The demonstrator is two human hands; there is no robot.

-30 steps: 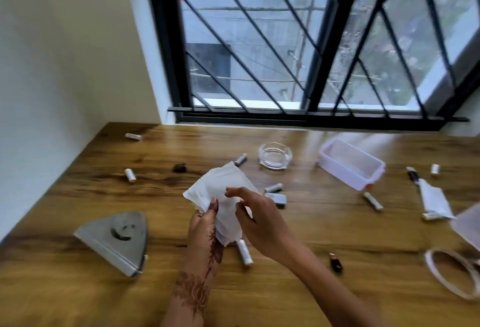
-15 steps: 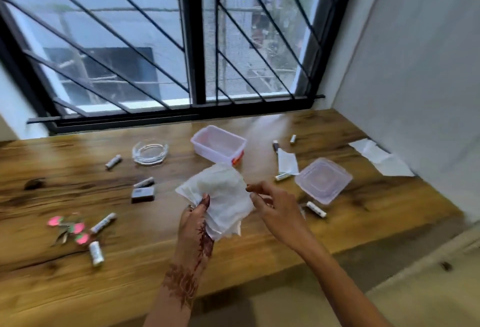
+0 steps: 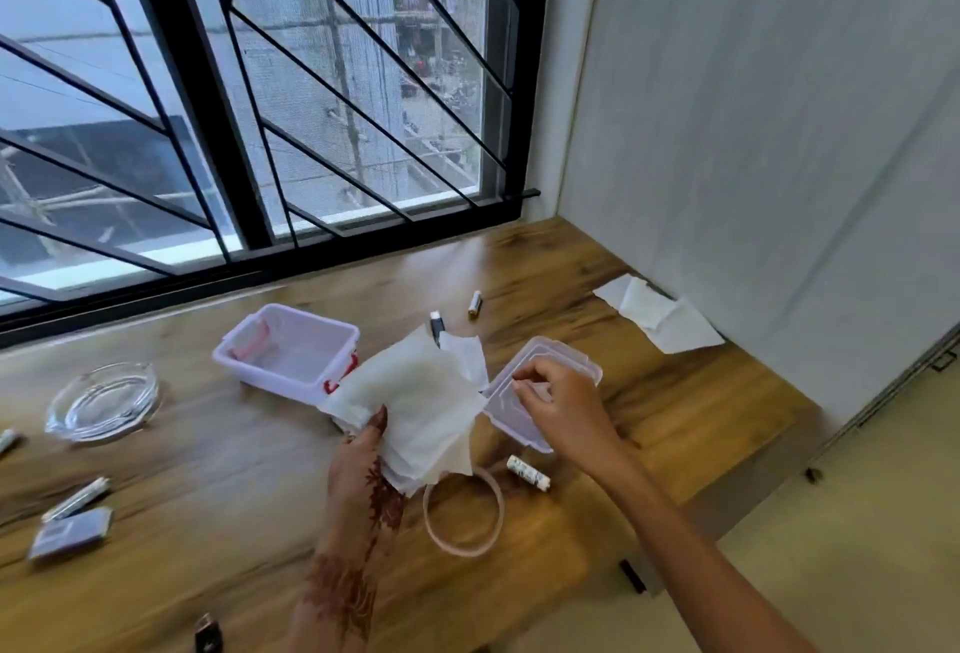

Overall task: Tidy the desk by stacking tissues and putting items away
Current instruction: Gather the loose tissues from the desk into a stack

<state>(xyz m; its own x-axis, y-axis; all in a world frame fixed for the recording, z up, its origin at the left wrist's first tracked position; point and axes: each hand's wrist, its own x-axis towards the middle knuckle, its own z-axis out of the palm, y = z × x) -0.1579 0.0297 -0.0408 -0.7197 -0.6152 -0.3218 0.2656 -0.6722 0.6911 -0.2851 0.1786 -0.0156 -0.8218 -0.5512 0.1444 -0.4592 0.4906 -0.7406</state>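
Observation:
My left hand grips a stack of white tissues above the middle of the wooden desk. My right hand hovers over a clear plastic lid, fingers curled and apart, with nothing held. Another white tissue lies on the desk just behind the stack. Two more tissues lie at the far right by the wall. A clear plastic box with red clips stands open to the left of the stack.
A glass ashtray sits at the left. Batteries are scattered on the desk, along with a thin ring, a small grey block and a dark lighter. The desk's right edge drops to the floor.
The view has swung to the right along the desk. My right hand has moved away from the tissue stack and out over the plastic lid. My left hand still holds the stack.

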